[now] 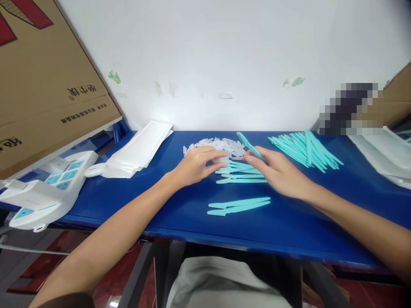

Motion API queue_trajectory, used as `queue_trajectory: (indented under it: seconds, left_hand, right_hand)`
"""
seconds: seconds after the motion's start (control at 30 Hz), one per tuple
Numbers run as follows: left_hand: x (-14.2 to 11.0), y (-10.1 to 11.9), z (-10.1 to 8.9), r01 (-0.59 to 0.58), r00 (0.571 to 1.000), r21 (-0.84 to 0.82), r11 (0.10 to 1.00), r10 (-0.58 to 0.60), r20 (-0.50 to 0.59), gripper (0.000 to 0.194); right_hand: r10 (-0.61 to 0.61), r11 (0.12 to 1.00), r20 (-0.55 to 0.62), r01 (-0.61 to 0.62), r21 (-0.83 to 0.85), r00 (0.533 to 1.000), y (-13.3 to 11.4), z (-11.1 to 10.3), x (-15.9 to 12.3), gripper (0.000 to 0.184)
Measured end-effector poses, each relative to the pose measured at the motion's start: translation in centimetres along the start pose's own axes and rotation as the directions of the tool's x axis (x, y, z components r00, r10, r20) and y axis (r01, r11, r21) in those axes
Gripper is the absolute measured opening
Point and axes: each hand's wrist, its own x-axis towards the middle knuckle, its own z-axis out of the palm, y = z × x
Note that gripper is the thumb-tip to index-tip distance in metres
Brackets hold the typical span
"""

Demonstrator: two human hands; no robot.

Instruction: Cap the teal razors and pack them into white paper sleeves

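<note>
My right hand [279, 171] is closed on a turquoise eyebrow razor [246, 143], which tilts up and leftward out of the fingers. Thumb and forefinger of my left hand [201, 166] pinch a small translucent cap [221, 160], just in front of a heap of similar caps [233, 147]. Between and below the hands lie several turquoise razors [240, 180] on the blue table, partly covered by my right hand. Nearer the front edge, two more razors [239, 206] rest side by side. A larger pile of turquoise razors [306, 147] is to the right of my right hand.
White packets [141, 149] are stacked at the left of the blue table [180, 209], beside a white power strip [69, 179] with a plugged-in adapter. A cardboard box [48, 85] leans in at left. More clear-white bags [382, 154] lie at right; a white wall stands behind.
</note>
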Motion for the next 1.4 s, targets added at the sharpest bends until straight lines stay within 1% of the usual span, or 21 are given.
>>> queue_trajectory:
  seconds: [0.1,0.17,0.23,0.33,0.43,0.57,0.67,0.77,0.87,0.93,1.03,1.13,1.2,1.27,1.33,1.4]
  left_hand:
    - [0.3,1.1,0.7,-0.012,0.997,-0.064,0.998,0.007,-0.073,0.027]
    - [0.5,1.7,1.1,-0.013,0.995,-0.096,0.995,0.003,-0.103,0.028]
    - [0.7,2.0,1.4,0.007,0.994,-0.12,0.993,-0.02,-0.105,0.031]
    - [0.7,2.1,1.4,0.084,0.995,-0.145,0.986,-0.091,-0.043,0.033]
    - [0.5,2.1,1.4,0.159,0.987,-0.161,0.974,-0.154,0.042,0.026]
    - [0.4,2.2,1.4,0.219,0.975,-0.28,0.935,-0.198,0.099,0.026]
    - [0.4,2.3,1.3,0.264,0.963,-0.315,0.912,-0.231,0.138,0.024]
    - [0.4,2.5,1.1,0.284,0.958,-0.311,0.907,-0.259,0.121,0.018]
    - [0.6,2.7,1.1,0.293,0.956,-0.356,0.888,-0.275,0.102,0.017]
    - [0.7,2.8,1.0,0.317,0.948,-0.382,0.868,-0.295,0.117,0.016]
    - [0.9,3.1,0.9,0.383,0.923,-0.444,0.81,-0.35,0.158,0.015]
    - [1.0,3.2,0.8,0.428,0.903,-0.515,0.743,-0.376,0.208,0.02]
    - [1.0,3.2,0.8,0.454,0.89,-0.528,0.718,-0.389,0.237,0.02]
    - [1.0,3.1,1.0,0.466,0.884,-0.518,0.717,-0.407,0.231,0.018]
    - [1.0,3.0,1.1,0.455,0.888,-0.522,0.722,-0.415,0.2,0.018]
    - [1.0,2.9,1.3,0.446,0.889,-0.553,0.703,-0.422,0.18,0.02]
  right_hand:
    - [0.051,0.981,0.082,-0.066,0.181,0.995,-0.8,0.7,-0.3,0.039]
    - [0.057,0.962,0.091,-0.08,0.261,0.994,-1.2,1.0,-0.4,0.04]
    - [0.047,0.95,0.074,-0.067,0.303,0.996,-1.3,1.3,-0.5,0.041]
    - [0.088,0.939,0.012,-0.087,0.334,0.996,-1.2,1.4,-0.3,0.042]
    - [0.145,0.926,-0.048,-0.119,0.358,0.988,-0.9,1.2,-0.1,0.038]
    - [0.169,0.917,-0.083,-0.126,0.378,0.982,-0.7,0.9,0.1,0.031]
    - [0.165,0.928,-0.093,-0.123,0.351,0.982,-0.7,0.7,0.1,0.026]
    - [0.128,0.956,-0.117,-0.091,0.281,0.985,-0.8,0.6,0.1,0.024]
    - [0.11,0.972,-0.132,-0.079,0.221,0.985,-0.6,0.8,0.1,0.025]
    - [0.106,0.976,-0.137,-0.077,0.204,0.985,-0.5,0.9,0.1,0.025]
    - [0.107,0.975,-0.154,-0.073,0.212,0.982,-0.4,1.1,0.1,0.024]
    - [0.135,0.972,-0.153,-0.1,0.214,0.979,-0.3,1.0,0.0,0.025]
    - [0.143,0.972,-0.15,-0.11,0.206,0.978,-0.3,1.0,0.0,0.026]
    - [0.124,0.978,-0.158,-0.094,0.187,0.98,-0.3,0.9,0.1,0.027]
    - [0.093,0.985,-0.165,-0.067,0.158,0.982,-0.4,1.0,0.1,0.028]
    - [0.077,0.988,-0.153,-0.056,0.143,0.985,-0.4,1.1,0.0,0.03]
